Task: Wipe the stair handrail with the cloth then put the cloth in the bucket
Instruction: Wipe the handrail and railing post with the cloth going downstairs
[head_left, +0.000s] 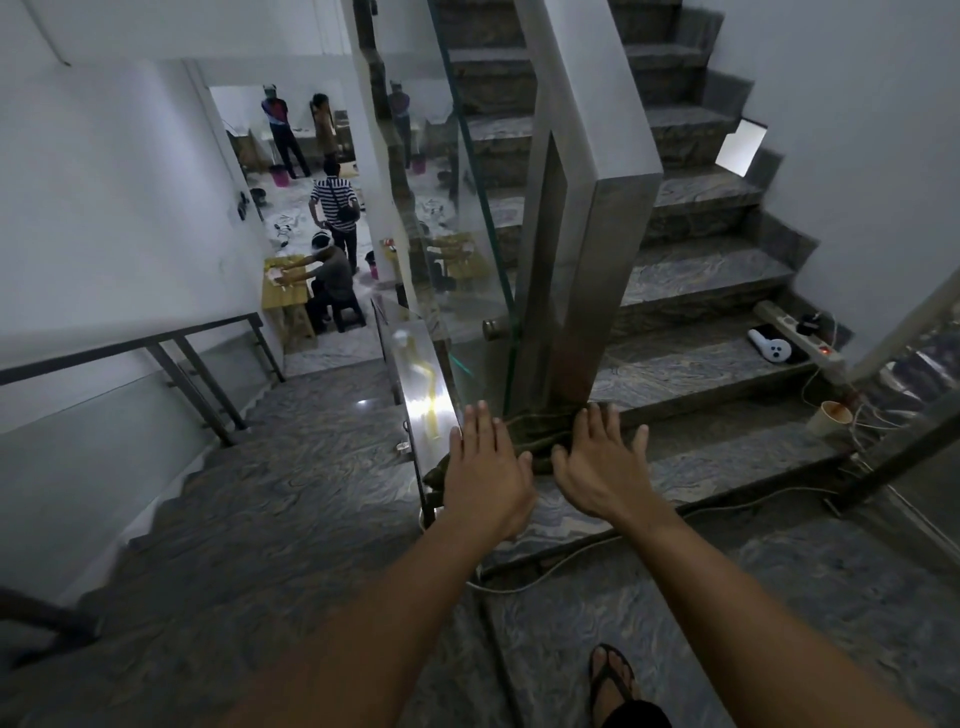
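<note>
Head view looked down a stairwell from a marble landing (779, 597). Both arms reached forward. The left hand (485, 470) and right hand (597, 462) were held flat, palms down, fingers spread, gripping nothing. They hovered side by side, just apart, over the corner where two handrails met. A dark cloth (540, 441) lay bunched between and under the hands, draped over the near end of the shiny steel handrail (421, 374) that ran down toward the lower flight. Whether the palms touched the cloth could not be told. Just beyond the cloth a broad steel rail (587, 156) rose along the upper flight, with a glass panel (467, 208) on its left.

On the steps to the right sat a power strip (795, 332), a white device (774, 345), and a paper cup (829, 417) with loose cables near it. A sandalled foot (613, 680) stood on the landing at the bottom edge. Far below, a seated person (332, 275) leaned over a yellow table (283, 293), others stood behind, and a pink bucket (279, 175) stood on the floor, well apart from the cloth.
</note>
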